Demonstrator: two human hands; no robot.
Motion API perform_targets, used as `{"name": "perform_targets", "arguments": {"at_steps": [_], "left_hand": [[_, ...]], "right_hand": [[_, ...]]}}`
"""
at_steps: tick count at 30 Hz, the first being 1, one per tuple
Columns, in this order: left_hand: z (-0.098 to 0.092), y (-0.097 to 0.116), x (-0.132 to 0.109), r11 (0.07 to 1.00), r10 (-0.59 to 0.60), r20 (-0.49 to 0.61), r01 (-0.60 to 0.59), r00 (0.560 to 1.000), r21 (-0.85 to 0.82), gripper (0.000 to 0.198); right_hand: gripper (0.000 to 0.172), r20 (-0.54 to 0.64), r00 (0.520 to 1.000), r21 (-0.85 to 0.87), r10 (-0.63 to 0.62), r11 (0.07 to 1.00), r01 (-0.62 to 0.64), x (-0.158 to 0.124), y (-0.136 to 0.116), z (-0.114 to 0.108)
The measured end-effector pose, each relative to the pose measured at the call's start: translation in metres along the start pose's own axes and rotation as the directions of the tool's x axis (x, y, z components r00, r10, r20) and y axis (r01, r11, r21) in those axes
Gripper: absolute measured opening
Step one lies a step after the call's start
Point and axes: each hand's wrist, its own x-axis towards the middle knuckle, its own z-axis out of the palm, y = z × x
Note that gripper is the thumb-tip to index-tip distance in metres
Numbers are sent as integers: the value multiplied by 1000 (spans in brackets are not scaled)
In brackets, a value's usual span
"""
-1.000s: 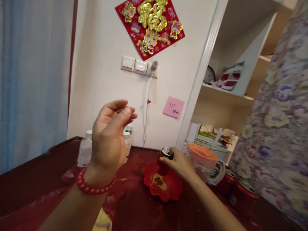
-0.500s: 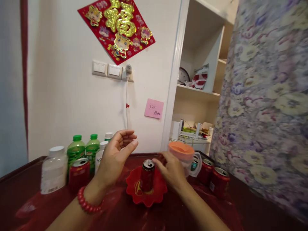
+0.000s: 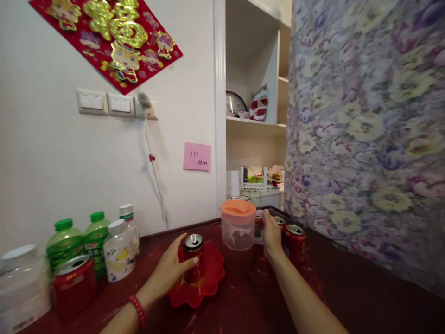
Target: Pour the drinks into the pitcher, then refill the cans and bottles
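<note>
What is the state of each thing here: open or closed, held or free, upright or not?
red can: upright in the red plate, top open, held by left hand.
pitcher: upright, orange lid on, gripped by right hand.
green bottles: upright, capped.

Left hand (image 3: 170, 271): wrapped round the opened red drink can (image 3: 193, 255), which stands upright on the red scalloped plate (image 3: 208, 285).
Right hand (image 3: 272, 234): grips the handle of the clear orange-lidded plastic jug (image 3: 238, 227).

Red can (image 3: 195, 252) on a red plate (image 3: 212, 273), orange-lidded clear pitcher (image 3: 238, 228), purple-and-yellow floral cloth (image 3: 365, 139).
</note>
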Motion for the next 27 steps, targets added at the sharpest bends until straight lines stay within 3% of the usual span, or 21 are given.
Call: {"name": "perform_targets", "arguments": {"at_steps": [4,11,22,27], "left_hand": [[6,-7,1,1000,-6,71,7,997,-11,92],[9,-6,2,1000,24,126,-24,992,-3,82],[8,-8,1,999,37,139,-34,990,-21,75],[8,-1,-2,998,44,147,-36,988,-53,71]], "right_hand": [[34,-23,978,176,205,964,-198,-13,23,4],[36,-82,933,385,351,875,-295,-14,26,9],[36,-74,932,414,356,861,-296,-5,2,11],[31,-1,945,356,328,883,-306,-1,-12,13]]}}
